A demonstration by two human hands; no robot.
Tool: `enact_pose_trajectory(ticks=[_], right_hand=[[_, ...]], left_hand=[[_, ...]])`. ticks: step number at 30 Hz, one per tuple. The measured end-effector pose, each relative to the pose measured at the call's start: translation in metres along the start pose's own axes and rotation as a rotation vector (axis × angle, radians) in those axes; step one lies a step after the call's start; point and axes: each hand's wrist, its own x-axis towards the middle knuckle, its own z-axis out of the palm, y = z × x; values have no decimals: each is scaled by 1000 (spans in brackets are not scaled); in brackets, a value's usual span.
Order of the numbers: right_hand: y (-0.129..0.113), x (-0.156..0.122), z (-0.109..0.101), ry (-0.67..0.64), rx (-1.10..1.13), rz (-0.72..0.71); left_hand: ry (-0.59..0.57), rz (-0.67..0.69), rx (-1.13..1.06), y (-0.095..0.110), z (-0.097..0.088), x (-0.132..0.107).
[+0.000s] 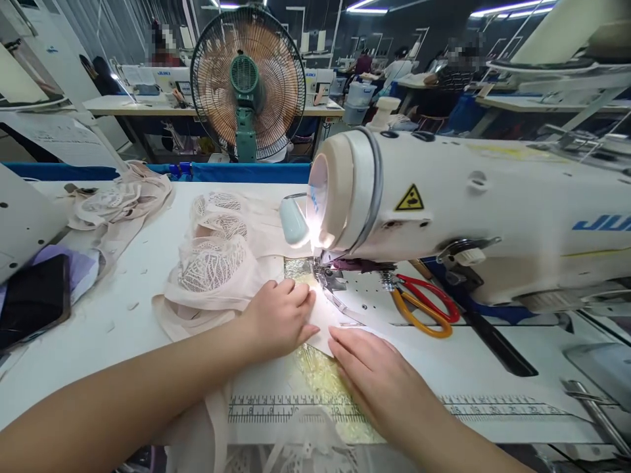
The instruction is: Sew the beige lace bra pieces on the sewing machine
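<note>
My left hand [279,320] is closed, its curled fingers and thumb on a pale fabric piece [323,325] just in front of the presser foot [331,276]. At that piece's near edge, my right hand [369,374] has its fingertips pressed together on the fabric; what lies beneath them is hidden. The sewing machine [444,197] has its lamp lit over the needle area. Beside my left hand lie pale bras with lace cups [211,263], heaped on the table. Shiny yellowish film [315,371] covers the table under the work.
Scissors [426,305] with red and orange handles lie under the machine arm, near a black-handled tool [503,345]. A ruler tape [276,408] runs along the front. A phone [37,299] and more bras [118,203] are left. Behind stand a fan [246,79] and people at machines.
</note>
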Motion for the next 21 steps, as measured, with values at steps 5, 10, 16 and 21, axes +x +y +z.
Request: enact_pose_trajectory(ticks=[5, 10, 16, 21], right_hand=[[-1, 1, 3, 33, 30, -13], [-1, 3, 8, 66, 32, -19], [-5, 5, 9, 60, 6, -23], [-8, 2, 10, 46, 22, 0]], left_hand=[[8, -72, 17, 0, -1, 13], [33, -121, 20, -3, 2, 20], [38, -142, -7, -2, 4, 23], [40, -185, -89, -1, 6, 21]])
